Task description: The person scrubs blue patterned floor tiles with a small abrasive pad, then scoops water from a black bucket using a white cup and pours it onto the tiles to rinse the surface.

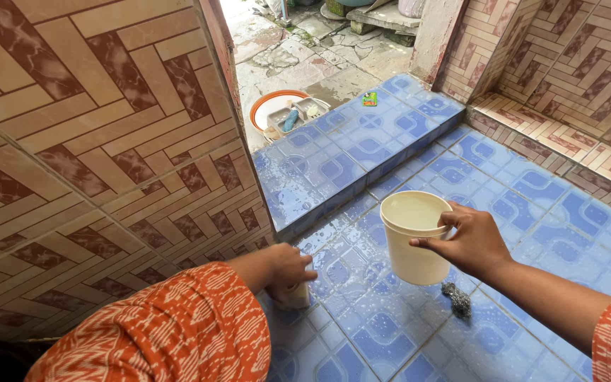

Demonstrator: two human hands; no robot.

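Floor-washing step. Right hand (472, 244) grips the rim of a cream tub (414, 237), held above the wet blue floor (532, 212). Left hand (284, 267) clenches a pale scrubbing block (295, 296) on the tiles, near left. Steel scourer (456, 297) lies loose beside. Next move likely calls for a controlled tilt of the tub.

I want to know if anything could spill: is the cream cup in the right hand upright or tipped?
Roughly upright. The right hand holds the cream cup by its rim, mouth facing up.

Matt cream plastic cup (414, 237), wiry metal scourer (457, 298), glossy wet tiled floor (532, 212)
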